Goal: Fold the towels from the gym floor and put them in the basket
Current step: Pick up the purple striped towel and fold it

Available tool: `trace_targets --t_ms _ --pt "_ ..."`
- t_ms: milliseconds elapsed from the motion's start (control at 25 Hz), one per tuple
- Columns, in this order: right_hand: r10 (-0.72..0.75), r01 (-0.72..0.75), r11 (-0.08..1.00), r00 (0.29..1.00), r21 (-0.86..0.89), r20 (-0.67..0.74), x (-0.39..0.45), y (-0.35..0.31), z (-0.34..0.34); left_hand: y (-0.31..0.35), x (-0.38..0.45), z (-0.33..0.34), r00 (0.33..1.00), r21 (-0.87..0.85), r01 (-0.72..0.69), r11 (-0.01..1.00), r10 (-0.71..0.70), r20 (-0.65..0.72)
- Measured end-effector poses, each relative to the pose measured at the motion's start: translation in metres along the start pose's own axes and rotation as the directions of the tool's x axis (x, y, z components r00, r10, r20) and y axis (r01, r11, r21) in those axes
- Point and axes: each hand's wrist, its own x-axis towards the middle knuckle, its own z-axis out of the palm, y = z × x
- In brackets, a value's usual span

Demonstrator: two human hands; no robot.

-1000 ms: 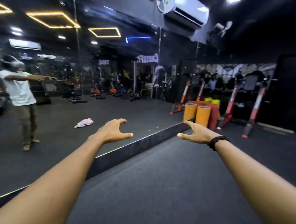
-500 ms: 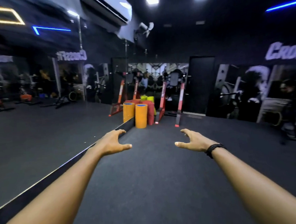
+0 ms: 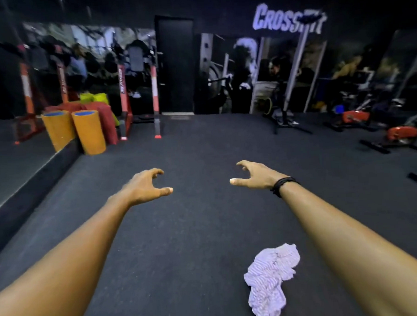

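Both arms reach out over the dark gym floor (image 3: pixel 194 231), and both hands hold nothing. The left hand (image 3: pixel 145 186) is wide, with its fingers bent like a claw and the thumb pointing inward. The right hand (image 3: pixel 252 176) looks the same, and it has a black band (image 3: pixel 282 185) on its wrist. One towel (image 3: pixel 269 280) lies crumpled on the floor, low down and near the right arm, well apart from both hands. It is a pale, striped heap, all bunched up. No basket shows anywhere in this view, so the person may have to hunt for it with a towel in hand. The hands point far past the towel, so they might miss it unless the person bends down and pulls them back. The towel is so scrunched that a quick grab may catch only one lump, and then the fold may come out messy. Orange rolls (image 3: pixel 89 132) stand by the far left edge of the floor, beside a mirror wall (image 3: pixel 14 153), and machines (image 3: pixel 402 133) sit at the far right; other towels could be hidden there
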Motion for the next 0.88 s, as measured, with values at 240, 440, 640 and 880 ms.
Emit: trace_targets --t_ms 240,440,640,880 --pt "0.151 -0.151 0.988 0.988 0.014 -0.009 0.051 0.122 -0.007 0.060 0.117 0.087 0.986 -0.008 -0.117 0.993 0.117 0.118" --pt "0.257 -0.258 0.965 0.966 0.040 0.021 0.093 0.231 -0.020 0.125 0.222 0.161 0.963 -0.013 -0.147 0.989 0.146 0.225" --pt "0.374 -0.379 0.923 0.925 0.070 0.073 0.131 0.338 -0.021 0.179 0.302 0.246 0.911 -0.030 -0.201 0.979 0.198 0.362" --pt "0.514 -0.539 0.838 0.832 0.085 0.208 0.161 0.437 0.033 0.194 0.391 0.351 0.811 -0.027 -0.242 0.970 0.218 0.543"
